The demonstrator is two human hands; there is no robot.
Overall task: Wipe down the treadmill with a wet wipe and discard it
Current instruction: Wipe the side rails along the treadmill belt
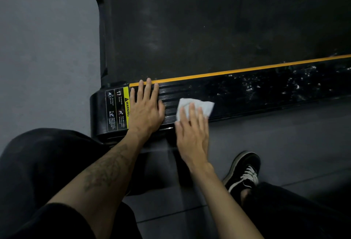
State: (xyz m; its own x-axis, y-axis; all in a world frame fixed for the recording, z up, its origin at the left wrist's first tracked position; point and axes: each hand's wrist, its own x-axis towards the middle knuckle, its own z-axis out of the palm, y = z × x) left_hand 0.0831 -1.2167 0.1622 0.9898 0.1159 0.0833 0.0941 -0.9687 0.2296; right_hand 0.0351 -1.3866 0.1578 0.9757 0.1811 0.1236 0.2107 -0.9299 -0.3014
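Crouched beside the treadmill, you pressed the wet wipe flat under your right hand on its side rail; your left hand lay open, bracing. Limp, light and white, the wipe likely needed pinching by an edge. Farther along, the rail was speckled.

grey floor; black sneaker
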